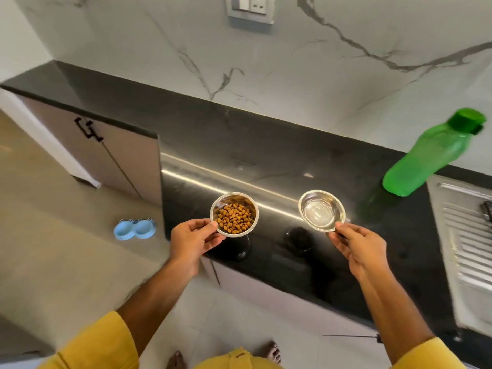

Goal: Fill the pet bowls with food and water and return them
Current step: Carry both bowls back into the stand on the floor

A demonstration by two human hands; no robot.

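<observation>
Left hand (193, 239) pinches the near rim of a steel bowl (234, 214) holding brown kibble (234, 218), thumb on the rim, fingers under. Right hand (356, 247) grips the near rim of a second steel bowl (321, 210) the same way; looks like clear water inside, shallow, hard to confirm through the glare. Both bowls sit over the black countertop (266, 145) near its front edge; dark shadows below them suggest they are lifted off it, can't say for sure. Green bottle (431, 155) stands capped to the right on the counter, well apart from the bowls, beside the sink drainboard (463, 235). Blue double-bowl stand (134, 229) sits on the floor (66, 235) to the left, both wells empty. Judgement: food fill done, water fill probably done, bottle put aside. Left to do: carry both bowls down to the blue stand and seat one in each well. Watch for tilt on the water bowl, since a one-edge pinch grip spills easily.
</observation>
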